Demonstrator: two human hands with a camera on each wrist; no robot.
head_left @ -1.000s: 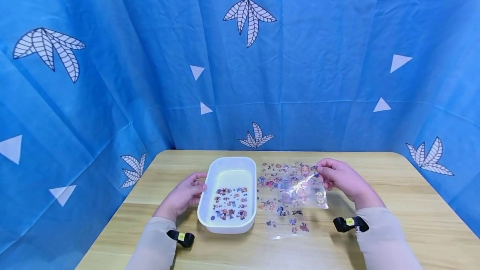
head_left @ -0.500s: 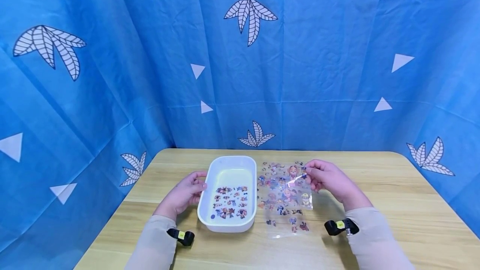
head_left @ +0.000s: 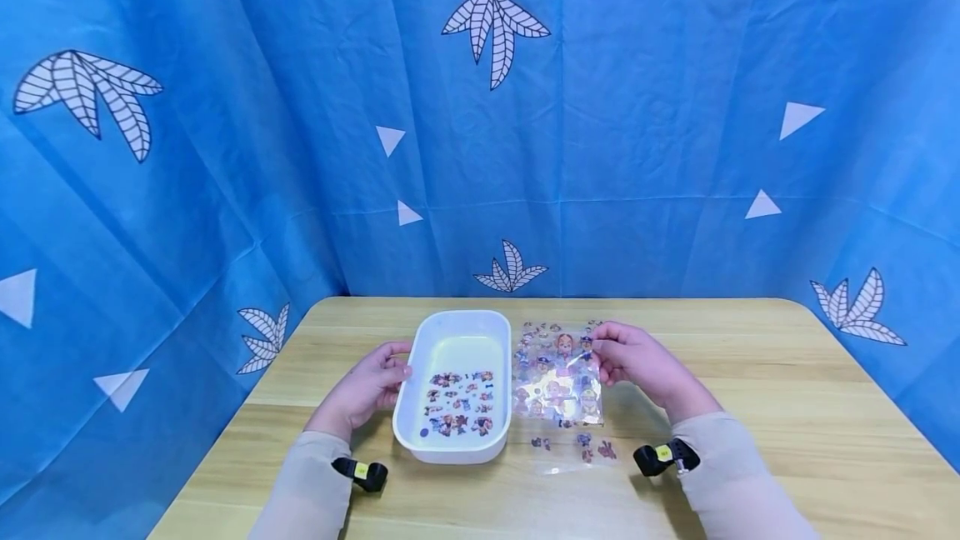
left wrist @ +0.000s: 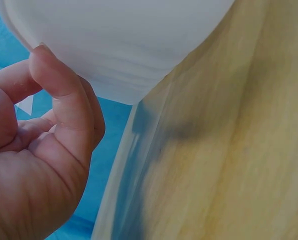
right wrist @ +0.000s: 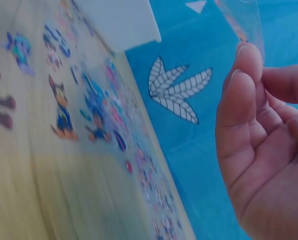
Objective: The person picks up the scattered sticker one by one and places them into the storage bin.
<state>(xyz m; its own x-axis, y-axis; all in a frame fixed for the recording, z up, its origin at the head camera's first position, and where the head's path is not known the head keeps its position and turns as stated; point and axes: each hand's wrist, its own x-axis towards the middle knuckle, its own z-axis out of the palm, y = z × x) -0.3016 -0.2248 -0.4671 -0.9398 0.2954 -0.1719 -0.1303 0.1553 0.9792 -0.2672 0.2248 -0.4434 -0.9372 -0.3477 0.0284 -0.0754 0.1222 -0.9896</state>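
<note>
A white plastic tub point(head_left: 452, 454) stands on the table, with a patch of small cartoon stickers point(head_left: 459, 403) showing in its near half. My left hand point(head_left: 369, 387) grips the tub's left rim; the left wrist view shows curled fingertips point(left wrist: 44, 60) against its wall. To the tub's right, my right hand point(head_left: 636, 362) pinches the right edge of a clear sticker sheet point(head_left: 556, 390) printed with cartoon dogs. This sheet is held above other clear sticker sheets point(head_left: 584, 445) lying on the table and partly covers them. A corner of it rises from my fingertips in the right wrist view.
The wooden table point(head_left: 757, 407) has its far edge close to a blue patterned curtain point(head_left: 645, 107), which also hangs along both sides. Wood surface shows right of my right hand. A black wrist camera point(head_left: 362, 473) sits on each sleeve.
My right hand has moved left, carrying the clear sticker sheet closer to the tub and over more of the sheets on the table. My left hand and the tub have stayed in place.
</note>
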